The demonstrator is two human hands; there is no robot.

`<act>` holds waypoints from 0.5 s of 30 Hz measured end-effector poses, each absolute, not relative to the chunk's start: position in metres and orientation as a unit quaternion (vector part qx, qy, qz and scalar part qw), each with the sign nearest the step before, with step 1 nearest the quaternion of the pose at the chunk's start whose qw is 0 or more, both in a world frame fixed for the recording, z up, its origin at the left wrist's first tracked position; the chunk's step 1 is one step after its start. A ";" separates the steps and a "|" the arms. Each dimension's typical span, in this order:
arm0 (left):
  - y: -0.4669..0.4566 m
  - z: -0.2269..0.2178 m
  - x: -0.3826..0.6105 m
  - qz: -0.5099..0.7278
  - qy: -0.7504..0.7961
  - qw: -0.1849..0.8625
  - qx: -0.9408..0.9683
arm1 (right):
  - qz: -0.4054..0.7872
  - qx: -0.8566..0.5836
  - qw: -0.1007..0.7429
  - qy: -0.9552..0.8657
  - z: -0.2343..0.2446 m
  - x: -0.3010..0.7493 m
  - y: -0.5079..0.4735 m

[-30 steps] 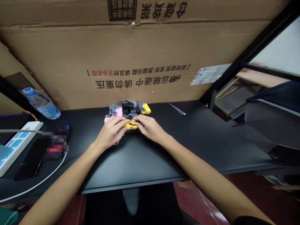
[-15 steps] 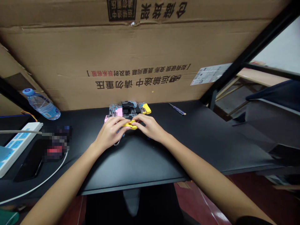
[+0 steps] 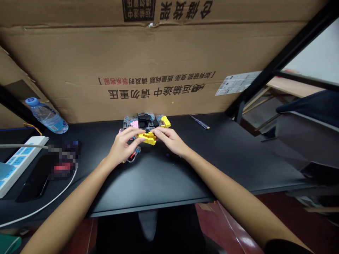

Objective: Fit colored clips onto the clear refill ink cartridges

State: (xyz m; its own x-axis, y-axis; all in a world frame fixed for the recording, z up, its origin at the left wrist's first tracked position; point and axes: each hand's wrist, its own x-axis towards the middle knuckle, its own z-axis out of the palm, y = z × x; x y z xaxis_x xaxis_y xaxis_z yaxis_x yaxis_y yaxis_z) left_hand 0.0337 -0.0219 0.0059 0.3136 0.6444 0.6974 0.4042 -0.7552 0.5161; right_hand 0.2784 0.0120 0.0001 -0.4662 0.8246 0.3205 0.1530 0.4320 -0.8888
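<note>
Both hands pinch the yellow cartridge piece (image 3: pixel 147 138) just above the bench (image 3: pixel 225 155), before the cartridge cluster (image 3: pixel 145 121): left hand (image 3: pixel 123 148) and right hand (image 3: pixel 171 141) at opposite ends. I'd hold it level, pressing evenly.

Between the fingers (image 3: pixel 137 139) is a yellow piece (image 3: pixel 147 138); just behind them pink, black and clear parts (image 3: pixel 143 121); under them a black table (image 3: pixel 164 176).

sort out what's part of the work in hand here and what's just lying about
In hand: yellow plastic piece, held by left hand and right hand; cluster of small cartridges behind.

Lying about: water bottle, power strip, screwdriver, phone, cardboard box.
</note>
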 end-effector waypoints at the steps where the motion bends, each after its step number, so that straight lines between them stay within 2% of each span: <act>1: -0.022 0.007 0.034 0.490 0.330 0.129 0.796 | 0.427 -0.330 0.405 -0.738 0.001 0.278 0.011; 15: -0.022 0.006 0.036 0.502 0.328 0.150 0.786 | 0.423 -0.340 0.443 -0.714 0.000 0.275 0.009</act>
State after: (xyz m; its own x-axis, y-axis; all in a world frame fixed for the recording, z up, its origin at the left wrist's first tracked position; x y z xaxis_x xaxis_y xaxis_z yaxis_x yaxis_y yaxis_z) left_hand 0.0364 -0.0223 0.0058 0.2804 0.6666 0.6907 0.3650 -0.7395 0.5655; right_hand 0.2753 0.0092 0.0002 -0.3768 0.8599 0.3443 0.1118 0.4112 -0.9047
